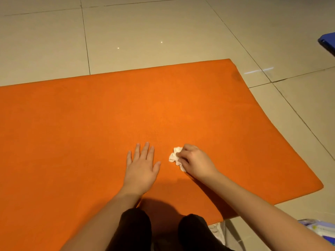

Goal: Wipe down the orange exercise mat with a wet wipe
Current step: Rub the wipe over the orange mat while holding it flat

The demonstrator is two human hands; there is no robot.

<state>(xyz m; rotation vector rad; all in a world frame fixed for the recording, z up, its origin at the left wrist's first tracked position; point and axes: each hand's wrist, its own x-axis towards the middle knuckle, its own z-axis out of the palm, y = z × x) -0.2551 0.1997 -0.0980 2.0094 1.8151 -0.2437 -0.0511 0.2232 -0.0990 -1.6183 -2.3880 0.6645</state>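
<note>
The orange exercise mat (pixel 126 109) lies flat on a tiled floor and fills most of the head view. My left hand (pixel 141 167) rests palm down on the mat near its front middle, fingers straight and spread. Just to its right, my right hand (pixel 194 161) grips a crumpled white wet wipe (pixel 174 156) and holds it against the mat surface. Part of the wipe is hidden under my fingers.
Beige floor tiles (pixel 145 33) surround the mat. A blue object (pixel 329 44) sits at the right edge. A pack of wipes (pixel 319 229) lies on the floor at the lower right. My knees in dark trousers (pixel 136 227) rest on the mat's near edge.
</note>
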